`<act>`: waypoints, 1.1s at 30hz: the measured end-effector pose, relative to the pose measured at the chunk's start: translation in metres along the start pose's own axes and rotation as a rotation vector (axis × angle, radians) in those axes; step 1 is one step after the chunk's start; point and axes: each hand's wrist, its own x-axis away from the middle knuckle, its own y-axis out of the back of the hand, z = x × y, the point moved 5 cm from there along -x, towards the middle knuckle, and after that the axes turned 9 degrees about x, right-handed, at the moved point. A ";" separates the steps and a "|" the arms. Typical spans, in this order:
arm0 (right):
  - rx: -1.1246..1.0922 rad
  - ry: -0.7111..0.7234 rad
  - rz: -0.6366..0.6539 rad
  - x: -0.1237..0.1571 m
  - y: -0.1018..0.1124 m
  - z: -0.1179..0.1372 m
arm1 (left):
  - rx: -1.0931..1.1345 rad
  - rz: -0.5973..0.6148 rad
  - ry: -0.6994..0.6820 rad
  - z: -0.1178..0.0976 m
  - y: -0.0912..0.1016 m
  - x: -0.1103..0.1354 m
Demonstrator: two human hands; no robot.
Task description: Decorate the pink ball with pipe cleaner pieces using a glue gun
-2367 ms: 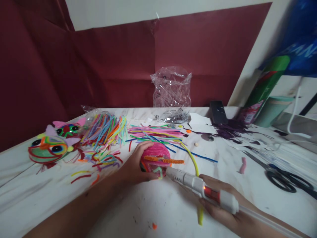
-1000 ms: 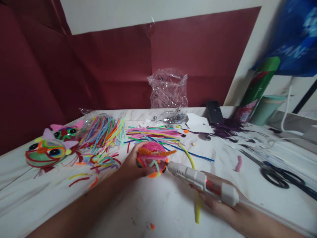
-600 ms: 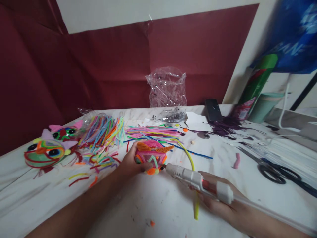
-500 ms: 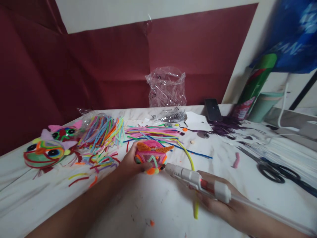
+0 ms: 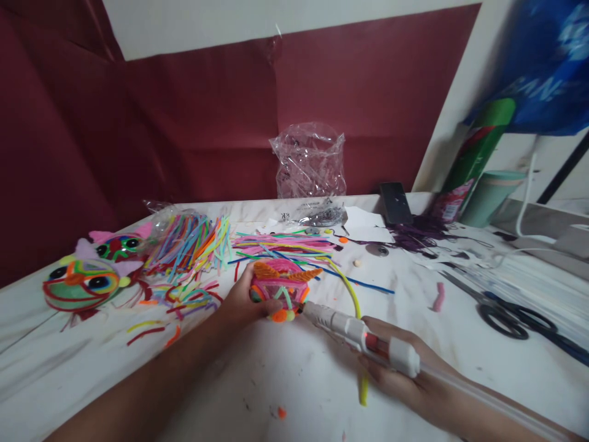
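pink/orng craft (image 5: 281, 285); wht glue gun (image 5: 354, 333); wht marbled tbl (image 5: 317, 390)

fuzzy craft piece (image 5: 283, 286): matt pile | glue gun (image 5: 338, 323): smooth plastic | bag (image 5: 310, 162): glossy, crinkled clear plastic

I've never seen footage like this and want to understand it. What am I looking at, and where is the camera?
There is no machine: these are a person's two bare hands, filmed by one camera worn on the head, looking forward and down. The left hand holds a pink craft piece. The right hand grips a white glue gun, its tip at the piece or very close; I can't tell if they touch. On the table lie many pipe cleaners, two decorated faces at the picture's left, and scissors at its right. A phone and a cup are farther back.
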 end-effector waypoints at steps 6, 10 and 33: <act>-0.007 0.028 0.086 0.001 -0.004 0.000 | -0.036 0.005 0.013 0.000 0.001 -0.001; -0.017 0.009 0.095 0.002 -0.004 0.000 | -0.013 0.018 0.017 -0.001 -0.001 0.000; -0.003 0.023 0.016 -0.001 0.001 0.011 | -0.030 0.022 0.024 -0.003 -0.002 0.001</act>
